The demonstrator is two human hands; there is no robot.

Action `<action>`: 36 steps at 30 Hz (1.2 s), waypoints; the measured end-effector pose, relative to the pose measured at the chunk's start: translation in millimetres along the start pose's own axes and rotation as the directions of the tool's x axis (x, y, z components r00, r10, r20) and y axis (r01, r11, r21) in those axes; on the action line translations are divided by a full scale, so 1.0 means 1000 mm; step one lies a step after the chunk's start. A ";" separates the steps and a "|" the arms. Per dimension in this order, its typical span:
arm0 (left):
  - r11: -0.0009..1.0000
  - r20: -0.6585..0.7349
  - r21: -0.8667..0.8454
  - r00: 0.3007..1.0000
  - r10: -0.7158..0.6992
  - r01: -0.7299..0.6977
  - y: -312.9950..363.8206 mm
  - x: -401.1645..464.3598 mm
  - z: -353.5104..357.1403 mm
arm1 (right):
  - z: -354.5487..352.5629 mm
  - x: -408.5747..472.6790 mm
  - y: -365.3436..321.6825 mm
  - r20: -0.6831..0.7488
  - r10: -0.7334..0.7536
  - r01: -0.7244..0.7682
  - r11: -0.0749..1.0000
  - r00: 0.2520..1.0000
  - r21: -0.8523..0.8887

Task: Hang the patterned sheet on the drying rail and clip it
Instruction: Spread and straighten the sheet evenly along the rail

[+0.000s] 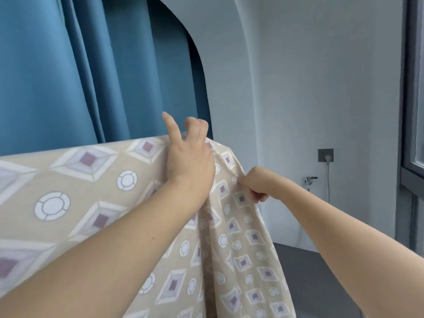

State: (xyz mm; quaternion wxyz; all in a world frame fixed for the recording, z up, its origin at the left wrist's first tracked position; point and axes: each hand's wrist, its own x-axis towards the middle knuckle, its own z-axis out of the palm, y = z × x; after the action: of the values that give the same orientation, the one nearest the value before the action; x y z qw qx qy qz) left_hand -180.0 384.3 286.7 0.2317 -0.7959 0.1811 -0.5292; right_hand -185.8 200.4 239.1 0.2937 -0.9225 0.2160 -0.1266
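Observation:
The patterned sheet (96, 193), beige with purple diamonds and white circles, hangs draped over a rail that the cloth hides. Its top fold runs from the left edge up to the right end near my hands. My left hand (188, 157) is at the top of the fold by the sheet's right end, with the index finger pointing up and the other fingers curled; whether they pinch the cloth I cannot tell. My right hand (257, 187) pinches the sheet's right side edge a little lower. No clip is in view.
A blue curtain (87, 65) hangs behind the sheet. A white wall (309, 88) to the right carries a socket (325, 155) with a plugged cable and a tap (309, 181). A dark window frame (410, 111) runs down the right edge. Grey floor (309, 271) lies below.

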 end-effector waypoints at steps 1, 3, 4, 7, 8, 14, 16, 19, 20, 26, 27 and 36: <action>0.999 0.026 -0.029 0.999 0.021 -0.020 0.002 -0.004 0.000 | -0.002 0.001 -0.002 0.042 0.024 -0.028 0.996 0.999 0.087; 0.992 0.055 -0.124 0.998 0.023 -0.016 0.007 -0.011 0.002 | -0.007 0.003 -0.004 0.119 0.047 -0.079 0.955 0.992 0.286; 0.982 0.037 -0.189 0.999 0.000 0.007 0.006 -0.013 0.004 | -0.011 0.002 -0.004 0.155 0.053 -0.104 0.934 0.986 0.341; 0.951 -0.086 -0.301 0.991 -0.104 0.074 -0.005 -0.010 0.008 | -0.031 0.007 -0.004 0.237 0.065 -0.154 0.913 0.969 0.379; 0.941 -0.118 -0.322 0.982 -0.146 0.102 -0.010 -0.006 0.008 | -0.039 0.009 -0.005 0.243 0.066 -0.158 0.911 0.968 0.382; 0.858 -0.082 -0.460 0.951 -0.298 0.230 -0.051 0.068 -0.009 | -0.090 0.036 -0.049 0.060 -0.063 0.009 0.766 0.996 0.643; 0.870 -0.012 -0.403 0.948 -0.317 0.286 -0.066 0.101 -0.008 | -0.094 0.049 -0.072 -0.102 -0.098 0.142 0.702 0.990 0.698; 0.873 0.316 -0.287 0.899 -0.302 0.394 -0.073 0.123 0.003 | -0.079 0.067 -0.094 -0.185 -0.107 0.201 0.752 0.977 0.627; 0.879 0.445 -0.276 0.862 -0.241 0.389 -0.070 0.122 0.008 | -0.068 0.068 -0.097 -0.111 -0.124 0.165 0.791 0.986 0.589; 0.746 0.667 -0.561 0.730 0.151 0.359 -0.046 0.090 0.024 | -0.008 0.060 -0.078 -0.033 -0.180 0.173 0.860 0.983 0.480; 0.755 0.632 -0.569 0.761 0.149 0.326 -0.047 0.087 0.025 | -0.004 0.060 -0.076 -0.074 -0.185 0.195 0.819 0.980 0.539; 0.949 0.159 -0.301 0.977 0.143 -0.090 -0.012 0.059 0.024 | 0.042 0.050 -0.005 -0.073 -0.175 0.159 0.552 0.982 0.819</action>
State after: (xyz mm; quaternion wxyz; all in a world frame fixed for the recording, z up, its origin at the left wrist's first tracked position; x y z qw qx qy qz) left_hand -135.2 366.6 330.2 0.1576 -0.8536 0.2825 -0.4084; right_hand -125.4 201.4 213.9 0.6764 -0.6979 0.0414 -0.2316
